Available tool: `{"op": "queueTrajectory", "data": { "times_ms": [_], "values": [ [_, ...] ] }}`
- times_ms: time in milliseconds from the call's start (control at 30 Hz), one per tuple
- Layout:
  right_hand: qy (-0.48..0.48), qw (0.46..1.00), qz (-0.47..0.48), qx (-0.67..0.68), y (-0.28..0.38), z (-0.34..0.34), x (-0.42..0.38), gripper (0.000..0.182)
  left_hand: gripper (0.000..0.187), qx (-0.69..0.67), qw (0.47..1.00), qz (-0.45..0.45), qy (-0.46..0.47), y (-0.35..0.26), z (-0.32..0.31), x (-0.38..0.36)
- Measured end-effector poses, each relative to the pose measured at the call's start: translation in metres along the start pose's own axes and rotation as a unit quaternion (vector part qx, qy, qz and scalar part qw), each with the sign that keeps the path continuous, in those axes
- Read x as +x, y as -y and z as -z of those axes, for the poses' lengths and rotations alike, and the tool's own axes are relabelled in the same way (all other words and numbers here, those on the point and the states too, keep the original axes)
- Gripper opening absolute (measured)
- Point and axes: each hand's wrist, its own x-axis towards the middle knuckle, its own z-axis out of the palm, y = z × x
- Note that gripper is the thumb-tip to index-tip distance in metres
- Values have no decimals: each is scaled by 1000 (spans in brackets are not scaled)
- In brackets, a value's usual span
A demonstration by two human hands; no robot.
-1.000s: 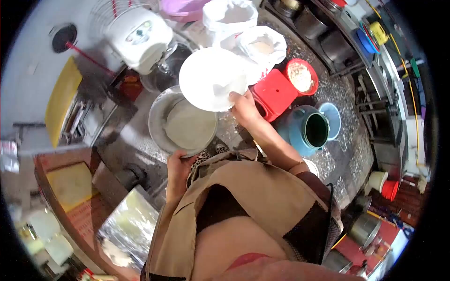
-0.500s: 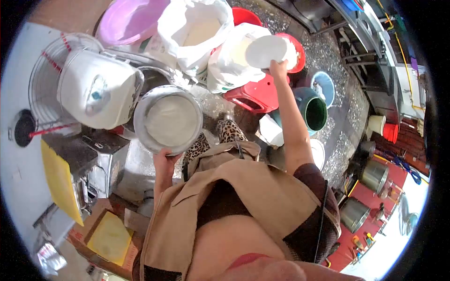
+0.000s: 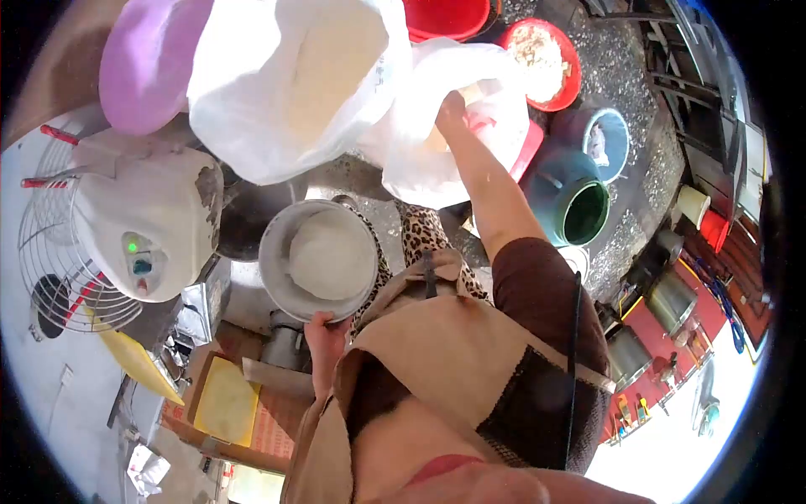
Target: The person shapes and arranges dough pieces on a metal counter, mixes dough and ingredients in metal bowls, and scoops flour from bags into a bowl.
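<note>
My left hand [image 3: 326, 332] grips the near rim of a deep round grey pot [image 3: 271, 267], which it keeps tilted above my lap. White powder, like flour, fills the pot's bottom [image 3: 332, 256]. My right hand [image 3: 451, 109] reaches down into a white plastic sack [image 3: 420, 172], its fingers curled and partly hidden by the sack and the glare. What it holds there I cannot make out. Left of this sack stands a larger open white sack [image 3: 243, 126] with pale powder inside.
A red basin [image 3: 537, 63] of pale shreds stands behind the sack. To the right are a green jar [image 3: 579, 206] and a blue bucket [image 3: 613, 139]. On the left sit a white machine [image 3: 138, 218] with a lit green light, a wire rack [image 3: 50, 227] and a purple basin [image 3: 151, 63].
My right hand, which held a white bowl above the sack, has gone down into the sack, and the bowl no longer shows. The view has shifted, and my left hand still holds the pot.
</note>
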Motion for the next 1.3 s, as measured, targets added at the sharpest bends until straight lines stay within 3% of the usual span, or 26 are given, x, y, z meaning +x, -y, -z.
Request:
{"op": "queueTrajectory", "data": {
  "times_ms": [100,133,167,200,233,267,300,367,400,467,500,567,633,700,733,800,867,1033,1100,1167,1233,1300],
  "values": [
    [-36,999,21,-1,-9,-88,4,27,39,-36,998,42,-20,10,-19,-5],
    [-100,939,10,330,-4,-120,2,33,37,-35,998,47,-19,12,-18,-1],
    [-156,767,0,623,0,-132,7,41,36,-38,998,49,-14,13,-20,3],
    [-154,767,2,623,2,-124,3,41,36,-40,998,49,-16,11,-26,3],
    [-84,878,22,471,-1,-117,-10,48,35,-29,998,48,-31,11,-32,1],
    [-11,953,42,300,-3,-105,-19,55,33,-17,998,47,-46,13,-35,-1],
    [-7,953,42,300,-4,-96,-21,55,33,-18,997,49,-49,19,-24,6],
    [69,957,59,277,0,-76,-20,57,35,113,990,-72,44,29,11,29],
    [72,956,59,279,1,-71,-21,57,35,115,990,-72,41,19,-5,18],
    [183,847,-48,497,3,-58,-22,51,41,59,998,-11,-25,-3,-38,-3],
    [182,846,-48,500,4,-54,-23,51,41,61,998,-14,-25,-4,-48,-9],
    [235,700,-200,644,8,-43,-27,42,25,34,992,-114,-29,-2,-59,-20],
    [264,713,-181,624,12,15,-39,41,25,60,993,-104,-24,-4,-54,-19],
    [267,660,-150,686,13,61,-58,45,26,83,992,-95,-17,-3,-38,-9],
    [277,619,-117,726,9,72,-63,52,28,168,975,-144,29,0,-25,-1],
    [257,630,-107,725,2,81,-70,53,29,254,944,-198,78,-3,-26,-10],
    [230,645,-98,723,-8,91,-78,54,54,133,987,-89,27,-10,-52,-26],
    [175,619,-61,763,-40,119,-114,55,52,216,965,-91,116,-20,-52,-30],
    [163,617,-108,762,-46,162,-145,54,50,229,959,-90,140,-19,-53,-35],
    [148,607,-116,772,-56,165,-159,53,55,262,939,-129,182,-18,-55,-43],
    [107,597,-159,779,-64,166,-172,53,58,275,930,-138,204,-19,-57,-46],
    [106,589,-145,788,-74,170,-183,54,60,260,926,-125,244,-20,-53,-42]
  ]
}}
